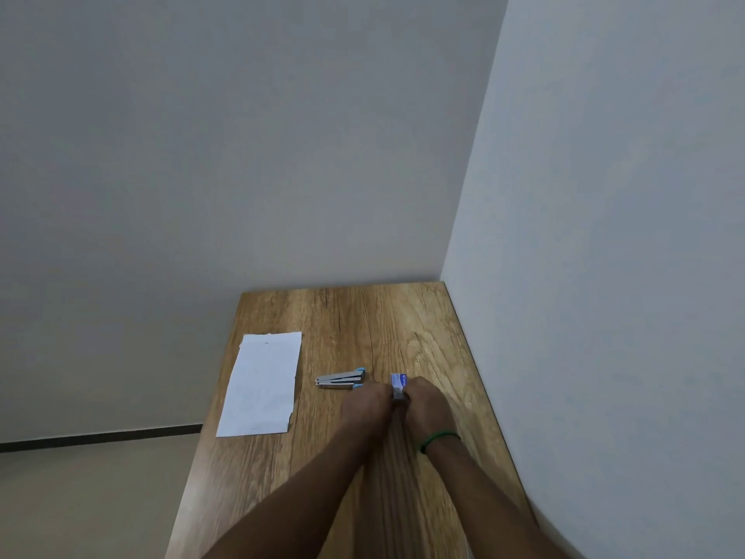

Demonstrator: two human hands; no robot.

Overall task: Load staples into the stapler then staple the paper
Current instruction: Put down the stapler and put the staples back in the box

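Small silver metal stapler with blue plastic end (342, 380): lies flat near the table's middle, untouched. Small blue-and-white cardboard staple box (398, 384): just right of the stapler, pinched between left hand (367, 404) and right hand (428, 406); its near end hidden by fingers, print illegible. White rectangular paper sheet (262, 384): at the left edge of the wood-grain table (403, 316). Green band (437, 438): right wrist. Grey walls (604, 195): meet the table's far and right edges.

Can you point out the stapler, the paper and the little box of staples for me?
stapler (340, 380): head view, middle of its metal body.
paper (262, 383): head view, centre of the white sheet.
box of staples (398, 382): head view, its blue top.
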